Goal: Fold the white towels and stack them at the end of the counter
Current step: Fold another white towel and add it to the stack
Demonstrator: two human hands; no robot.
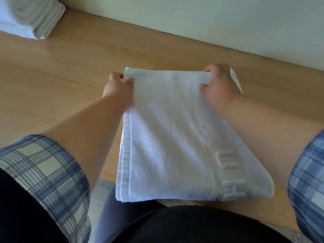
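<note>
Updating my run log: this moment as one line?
fold in progress | left hand pinches towel corner | right hand grips opposite corner | folded stack far-left on counter

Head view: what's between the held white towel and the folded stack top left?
Only bare light wooden counter separates the white cloth towel from the stack of folded towels; head view shows it.

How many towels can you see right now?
2 for certain: the held towel, gripped by the left hand and right hand over the counter, and a folded towel far left. White cloth beneath may hide more.
</note>
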